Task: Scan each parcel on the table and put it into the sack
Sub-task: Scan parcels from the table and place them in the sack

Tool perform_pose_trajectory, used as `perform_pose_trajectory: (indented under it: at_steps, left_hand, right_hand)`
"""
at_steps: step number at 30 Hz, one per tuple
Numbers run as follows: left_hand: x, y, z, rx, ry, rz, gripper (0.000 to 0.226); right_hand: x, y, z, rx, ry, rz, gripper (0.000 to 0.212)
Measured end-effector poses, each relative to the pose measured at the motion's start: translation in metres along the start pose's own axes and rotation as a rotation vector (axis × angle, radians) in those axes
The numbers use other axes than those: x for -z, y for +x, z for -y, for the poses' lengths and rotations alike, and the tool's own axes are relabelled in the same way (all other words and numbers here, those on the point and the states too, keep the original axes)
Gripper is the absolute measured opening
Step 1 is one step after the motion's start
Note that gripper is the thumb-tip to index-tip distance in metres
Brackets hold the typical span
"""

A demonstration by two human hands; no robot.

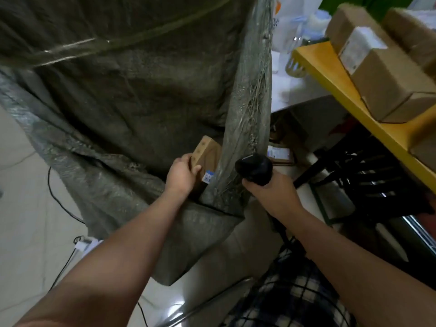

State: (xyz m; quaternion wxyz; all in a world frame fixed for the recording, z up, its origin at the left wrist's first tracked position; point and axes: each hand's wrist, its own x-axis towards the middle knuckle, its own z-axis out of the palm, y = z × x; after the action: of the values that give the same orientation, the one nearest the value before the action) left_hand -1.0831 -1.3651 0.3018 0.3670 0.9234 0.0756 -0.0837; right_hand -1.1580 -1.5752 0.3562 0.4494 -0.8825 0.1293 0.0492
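Currently left hand (180, 177) is gripping a parcel (205, 155) inside the sack (118, 102) mouth, its lower end hidden; right hand (269, 187) is clasping the scanner (254, 169), fingers hidden.

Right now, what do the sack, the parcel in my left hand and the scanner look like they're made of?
Sack: probably woven plastic, grey-green, with a slight sheen and fraying strands along its edge.
Parcel: brown matte cardboard with sharp box edges and a printed barcode sticker.
Scanner: likely black moulded plastic, smooth with a dull gloss.
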Motion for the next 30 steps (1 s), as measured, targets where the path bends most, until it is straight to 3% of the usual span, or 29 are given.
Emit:
perform_pose_trajectory:
  at_steps: [3,7,12,19,30]
  left_hand:
    - [-0.014,0.017,-0.011,0.029,0.072,0.150,0.053]
    - [-0.022,0.015,-0.024,0.018,0.117,0.163,0.058]
    - [-0.010,-0.010,-0.047,-0.241,0.203,0.133,0.043]
    - [0.002,-0.063,-0.127,-0.630,0.344,0.054,0.045]
    - [-0.015,-0.201,-0.289,-1.185,0.165,0.078,0.045]
  right_hand:
    - [0.002,0.000,-0.008,-0.028,0.012,-0.006,0.050]
    - [0.011,-0.001,-0.014,-0.063,-0.006,-0.010,0.031]
    - [0.029,-0.009,-0.008,-0.058,0.036,-0.084,0.016]
    - [0.078,-0.057,-0.013,-0.053,0.171,-0.281,0.021]
    - [0.202,-0.225,-0.010,0.092,0.209,-0.823,0.026]
